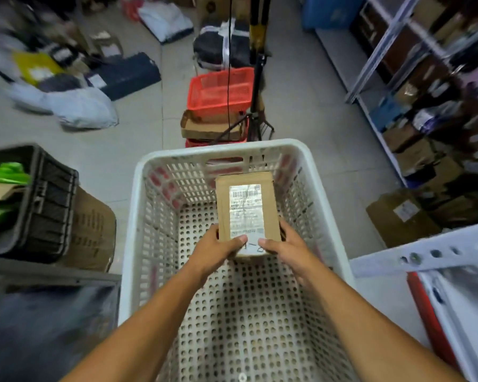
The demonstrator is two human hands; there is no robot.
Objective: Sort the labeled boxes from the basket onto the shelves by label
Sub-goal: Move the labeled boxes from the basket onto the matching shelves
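Head view: box point(247, 213) (stiff cardboard, likely light), near end gripped by left hand point(218, 248) and right hand point(286, 248), over basket point(138, 188).

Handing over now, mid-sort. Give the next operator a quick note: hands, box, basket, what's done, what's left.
Left hand and right hand both grip the near end of one labeled cardboard box, thumbs on its top.
The box is held over the white basket, label up; handwriting near the thumbs is partly covered.
No other box shows in the basket.
Shelves stand to the right, already holding parcels.
Left: read the label and shelve this box.
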